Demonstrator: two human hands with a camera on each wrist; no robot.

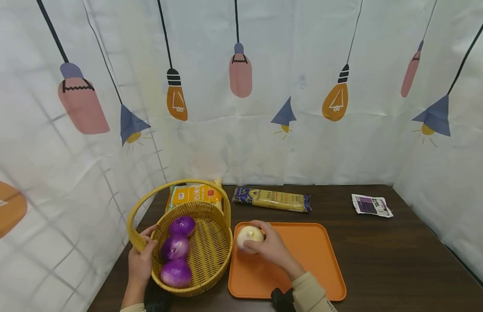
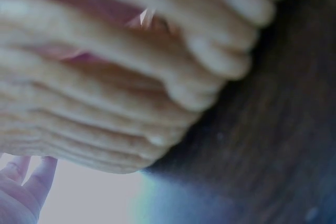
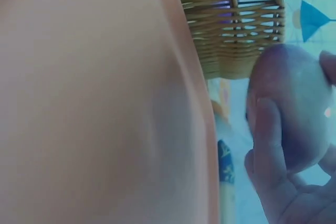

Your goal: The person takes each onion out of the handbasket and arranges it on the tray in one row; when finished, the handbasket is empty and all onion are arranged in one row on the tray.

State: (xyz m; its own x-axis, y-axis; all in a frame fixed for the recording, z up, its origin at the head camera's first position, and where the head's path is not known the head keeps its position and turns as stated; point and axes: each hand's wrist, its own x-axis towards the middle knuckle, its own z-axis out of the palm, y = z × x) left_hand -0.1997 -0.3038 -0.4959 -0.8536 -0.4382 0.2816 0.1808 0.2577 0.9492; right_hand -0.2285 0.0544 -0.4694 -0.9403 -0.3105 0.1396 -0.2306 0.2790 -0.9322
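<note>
A yellow wicker basket (image 1: 207, 245) with an arched handle stands at the left, tilted so its inside shows. My left hand (image 1: 140, 262) grips its left side, where the handle meets the rim; the left wrist view has the weave (image 2: 105, 77) close up and blurred. Three purple onions (image 1: 175, 248) lie in a line along the basket's left inside. In my right hand (image 1: 274, 248), between thumb and fingers, is a pale onion (image 1: 249, 237). It is above the left part of an orange tray (image 1: 300, 255). The right wrist view shows this onion (image 3: 289, 108) with a purplish side.
Behind the basket lies a yellow food packet (image 1: 196, 193), partly hidden. A long yellow and blue packet (image 1: 272, 199) lies beyond the tray. A small white and purple sachet (image 1: 371, 205) is at the back right of the dark table (image 1: 389, 255). A patterned curtain (image 1: 265, 147) hangs behind.
</note>
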